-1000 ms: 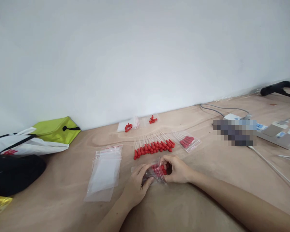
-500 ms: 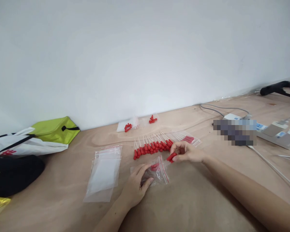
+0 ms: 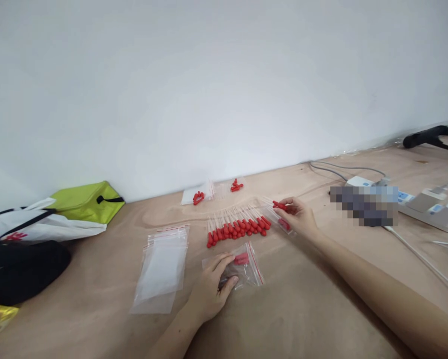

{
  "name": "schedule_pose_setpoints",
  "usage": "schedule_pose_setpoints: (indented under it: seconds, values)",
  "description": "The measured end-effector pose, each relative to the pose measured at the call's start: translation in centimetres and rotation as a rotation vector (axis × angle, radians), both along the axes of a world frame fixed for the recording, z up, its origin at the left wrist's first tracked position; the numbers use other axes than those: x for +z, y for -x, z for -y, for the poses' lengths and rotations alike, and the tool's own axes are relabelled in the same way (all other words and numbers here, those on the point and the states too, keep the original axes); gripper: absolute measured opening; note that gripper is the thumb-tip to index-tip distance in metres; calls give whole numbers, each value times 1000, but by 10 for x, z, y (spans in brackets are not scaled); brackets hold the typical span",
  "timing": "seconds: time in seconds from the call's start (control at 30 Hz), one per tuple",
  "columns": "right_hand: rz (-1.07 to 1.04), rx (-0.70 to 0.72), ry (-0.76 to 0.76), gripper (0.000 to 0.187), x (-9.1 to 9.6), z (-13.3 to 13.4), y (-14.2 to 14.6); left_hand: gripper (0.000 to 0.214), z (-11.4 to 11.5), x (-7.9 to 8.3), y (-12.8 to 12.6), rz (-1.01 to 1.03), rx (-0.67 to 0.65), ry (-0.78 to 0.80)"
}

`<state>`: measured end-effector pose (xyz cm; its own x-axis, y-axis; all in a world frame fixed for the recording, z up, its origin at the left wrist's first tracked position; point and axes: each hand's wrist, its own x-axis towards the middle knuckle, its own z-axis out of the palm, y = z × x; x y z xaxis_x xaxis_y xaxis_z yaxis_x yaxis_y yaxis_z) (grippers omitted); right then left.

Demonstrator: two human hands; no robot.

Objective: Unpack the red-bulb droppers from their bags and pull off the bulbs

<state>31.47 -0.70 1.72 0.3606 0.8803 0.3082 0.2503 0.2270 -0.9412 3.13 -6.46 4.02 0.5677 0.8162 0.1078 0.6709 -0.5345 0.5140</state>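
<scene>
My left hand [image 3: 209, 286] rests low in the middle, thumb and fingers holding down a clear zip bag [image 3: 251, 271] with a red strip along its mouth. Red pieces [image 3: 241, 259] show through that bag. My right hand [image 3: 300, 218] is farther back, fingers pinched on red-headed sticks [image 3: 279, 205]; how many is unclear. Just under these fingers is another clear bag [image 3: 291, 232] with red heads inside, partly covered by the hand. Between the hands and the wall, a row of thin pale sticks with red heads [image 3: 238, 227] lies fanned out, heads towards me.
Flat zip bags [image 3: 160, 269] are stacked left of my left hand. Small bags with red pieces [image 3: 198, 198] lie by the wall. A green bag [image 3: 83, 202], a white bag [image 3: 70, 225] and a black item [image 3: 25, 271] stand left. Power strips [image 3: 425, 209] and cables are right.
My right hand has moved from beside the near bag's mouth back and to the right, still pinching red-headed pieces, over the farther bag. My left hand has barely moved.
</scene>
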Motion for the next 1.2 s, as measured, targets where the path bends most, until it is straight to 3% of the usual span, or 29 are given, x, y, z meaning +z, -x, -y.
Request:
schedule_pose_setpoints:
  seconds: [0.1, 0.23, 0.37, 0.47, 0.67, 0.77, 0.97, 1.2]
  values:
    - [242, 59, -70, 32, -13, 3, 4, 37, 0, -1, 0, 1, -4, 0]
    - [546, 149, -94, 30, -12, 10, 1, 36, 0, -1, 0, 11, -10, -10]
    - [745, 23, -110, 26, -6, 16, 1, 36, 0, -2, 1, 13, -9, -21]
    - [779, -67, -138, 26, -3, 23, 7, 36, 0, -2, 1, 2, -4, -35]
    - [803, 355, -76, 17, 5, 44, 38, 41, -1, -5, 3, -68, -26, -65]
    - [813, 449, -4, 20, 7, 49, 54, 45, -2, -7, 4, -95, -59, -87]
    - [886, 448, 82, 31, 6, 52, 74, 53, -1, -6, 3, -139, -163, -90]
    - [821, 464, 110, 21, 10, 52, 74, 53, -1, -4, 3, -121, -176, -72]
